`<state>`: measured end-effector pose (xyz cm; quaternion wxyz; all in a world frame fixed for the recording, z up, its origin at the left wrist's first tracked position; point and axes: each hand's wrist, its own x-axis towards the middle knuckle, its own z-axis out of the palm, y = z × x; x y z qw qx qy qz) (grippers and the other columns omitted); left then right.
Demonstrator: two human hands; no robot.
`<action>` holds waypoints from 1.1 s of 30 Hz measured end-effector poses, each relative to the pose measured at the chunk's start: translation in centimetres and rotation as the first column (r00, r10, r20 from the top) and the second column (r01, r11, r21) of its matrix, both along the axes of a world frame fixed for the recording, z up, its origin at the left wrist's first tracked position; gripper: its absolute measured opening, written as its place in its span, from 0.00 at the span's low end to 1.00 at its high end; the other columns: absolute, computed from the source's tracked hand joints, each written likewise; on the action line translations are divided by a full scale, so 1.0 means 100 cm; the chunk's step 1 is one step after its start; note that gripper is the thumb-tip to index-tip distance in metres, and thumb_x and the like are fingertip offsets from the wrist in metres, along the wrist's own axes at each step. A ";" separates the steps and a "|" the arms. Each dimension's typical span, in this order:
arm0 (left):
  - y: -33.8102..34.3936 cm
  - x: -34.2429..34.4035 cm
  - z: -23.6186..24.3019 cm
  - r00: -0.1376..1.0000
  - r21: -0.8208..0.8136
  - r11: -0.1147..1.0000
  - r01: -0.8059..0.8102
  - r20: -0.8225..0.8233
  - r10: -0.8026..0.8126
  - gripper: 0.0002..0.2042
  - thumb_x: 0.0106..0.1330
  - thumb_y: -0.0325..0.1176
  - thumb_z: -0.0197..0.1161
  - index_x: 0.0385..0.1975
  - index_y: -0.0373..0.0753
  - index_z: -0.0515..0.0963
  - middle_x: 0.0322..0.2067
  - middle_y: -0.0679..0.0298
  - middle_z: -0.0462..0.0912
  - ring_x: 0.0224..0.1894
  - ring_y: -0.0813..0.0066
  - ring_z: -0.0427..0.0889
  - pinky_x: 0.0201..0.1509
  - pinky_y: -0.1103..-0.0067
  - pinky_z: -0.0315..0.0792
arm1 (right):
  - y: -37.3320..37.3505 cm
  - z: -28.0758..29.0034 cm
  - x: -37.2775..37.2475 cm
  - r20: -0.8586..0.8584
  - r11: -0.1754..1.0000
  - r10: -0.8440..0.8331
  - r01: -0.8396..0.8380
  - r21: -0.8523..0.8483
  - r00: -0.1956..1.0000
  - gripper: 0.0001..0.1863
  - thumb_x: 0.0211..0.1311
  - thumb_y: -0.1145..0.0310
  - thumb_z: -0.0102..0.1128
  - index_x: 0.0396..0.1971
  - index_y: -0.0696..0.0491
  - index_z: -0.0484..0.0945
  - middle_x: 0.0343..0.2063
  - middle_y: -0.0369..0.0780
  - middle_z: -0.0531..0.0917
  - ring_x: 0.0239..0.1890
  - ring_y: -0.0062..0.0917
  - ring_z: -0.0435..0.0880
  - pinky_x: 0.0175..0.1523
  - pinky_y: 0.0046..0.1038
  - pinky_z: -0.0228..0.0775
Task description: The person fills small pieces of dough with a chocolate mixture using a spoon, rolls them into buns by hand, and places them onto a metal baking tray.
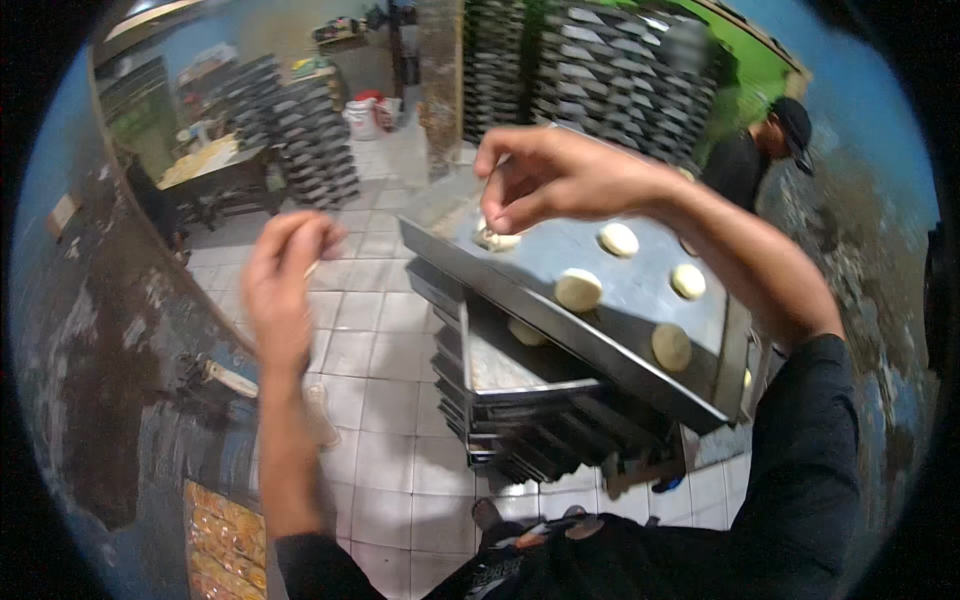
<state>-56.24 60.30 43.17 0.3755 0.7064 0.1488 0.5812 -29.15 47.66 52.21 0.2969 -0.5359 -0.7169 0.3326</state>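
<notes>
A metal baking tray [640, 285] lies at a slant on top of a stack of trays, with several pale, flat dough rounds [619, 239] spaced over it. My right hand [530, 180] reaches across the tray, thumb and fingers pinched just over the dough round [497, 238] near its far left corner. Whatever the fingertips hold is too small to make out. My left hand [290, 265] is raised in the air left of the tray, its fingers bunched and somewhat blurred. A small pale bit shows at those fingertips. Under the slanted tray, another tray [500, 365] shows part of a dough round.
Tall stacks of dark trays [600, 90] stand at the back, with another stack [312, 150] farther left. Beside that is a table [215, 165] with pale pieces on it. A person in a black cap [745, 160] stands beyond the tray at right. Glossy packets [225, 545] lie lower left.
</notes>
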 end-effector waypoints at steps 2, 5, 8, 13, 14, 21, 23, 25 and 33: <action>-0.042 -0.057 0.000 0.994 0.007 0.997 -0.079 -0.071 0.079 0.08 0.72 0.27 0.57 0.34 0.31 0.81 0.32 0.60 0.83 0.30 0.77 0.80 0.37 0.79 0.73 | -0.071 0.039 -0.018 -0.187 0.997 0.073 -0.067 0.036 0.980 0.22 0.60 0.77 0.70 0.48 0.56 0.68 0.33 0.38 0.85 0.38 0.22 0.85 0.44 0.24 0.80; -0.078 -0.087 -0.057 0.905 0.092 0.901 0.424 -0.004 -0.425 0.07 0.65 0.26 0.64 0.25 0.33 0.76 0.18 0.60 0.75 0.16 0.73 0.72 0.21 0.75 0.68 | -0.209 0.055 -0.036 -0.293 0.995 0.066 -0.042 0.088 0.954 0.20 0.57 0.78 0.73 0.45 0.59 0.72 0.30 0.41 0.85 0.30 0.25 0.87 0.34 0.24 0.82; -0.140 -0.129 -0.109 0.857 -0.139 0.847 0.513 0.023 -0.515 0.10 0.59 0.29 0.70 0.22 0.30 0.80 0.14 0.56 0.79 0.15 0.70 0.77 0.23 0.72 0.71 | -0.264 -0.027 -0.011 -0.483 0.920 0.392 -0.352 0.175 0.783 0.19 0.52 0.84 0.74 0.40 0.62 0.72 0.30 0.48 0.86 0.29 0.29 0.87 0.31 0.28 0.80; -0.188 -0.130 -0.347 0.915 -0.867 0.489 0.100 -0.113 -0.387 0.09 0.65 0.32 0.63 0.36 0.31 0.81 0.27 0.59 0.83 0.28 0.74 0.79 0.36 0.78 0.72 | -0.434 -0.270 -0.020 -0.985 0.968 -0.166 0.197 -0.155 0.040 0.16 0.55 0.79 0.72 0.38 0.56 0.72 0.25 0.42 0.82 0.29 0.30 0.84 0.28 0.29 0.73; -0.205 -0.139 -0.413 0.906 -0.901 0.432 0.043 -0.148 -0.398 0.11 0.66 0.33 0.62 0.41 0.31 0.80 0.27 0.61 0.81 0.29 0.76 0.78 0.38 0.79 0.72 | -0.461 -0.336 -0.023 -0.943 0.886 -0.313 0.323 -0.332 -0.111 0.16 0.54 0.79 0.72 0.40 0.56 0.74 0.27 0.41 0.82 0.33 0.28 0.84 0.31 0.27 0.74; -0.377 -0.311 -0.599 -0.548 -0.094 0.892 -0.441 -0.759 -0.351 0.23 0.57 0.50 0.65 0.39 0.34 0.86 0.46 0.50 0.86 0.52 0.50 0.84 0.53 0.63 0.77 | -0.808 -0.611 -0.160 0.716 0.245 -0.205 0.743 -0.623 0.667 0.33 0.60 0.49 0.65 0.61 0.52 0.75 0.58 0.45 0.80 0.62 0.45 0.76 0.66 0.36 0.67; -0.418 -0.295 -0.593 -0.213 -0.219 0.971 -0.092 -0.949 -0.234 0.21 0.60 0.48 0.61 0.37 0.32 0.85 0.42 0.47 0.86 0.48 0.45 0.84 0.48 0.60 0.77 | -0.891 -0.639 -0.208 0.741 0.050 -0.508 0.874 -0.483 0.439 0.30 0.59 0.47 0.65 0.56 0.52 0.79 0.52 0.47 0.83 0.57 0.46 0.79 0.62 0.38 0.70; -0.415 -0.256 -0.599 -0.128 -0.244 0.969 0.044 -0.963 -0.236 0.19 0.63 0.46 0.59 0.31 0.32 0.85 0.31 0.42 0.84 0.41 0.41 0.83 0.47 0.54 0.74 | -0.920 -0.658 -0.220 0.664 -0.237 -0.739 0.875 -0.422 0.120 0.26 0.59 0.44 0.64 0.42 0.54 0.85 0.39 0.49 0.86 0.46 0.47 0.84 0.54 0.41 0.74; -0.550 0.272 -0.410 0.435 -0.185 0.789 0.586 -0.749 -0.499 0.24 0.71 0.35 0.59 0.65 0.33 0.70 0.64 0.47 0.73 0.67 0.51 0.71 0.71 0.66 0.63 | -0.790 -0.575 0.042 -0.363 0.018 -0.912 0.868 -0.497 -0.189 0.18 0.69 0.64 0.63 0.52 0.60 0.79 0.38 0.38 0.85 0.36 0.21 0.82 0.43 0.24 0.78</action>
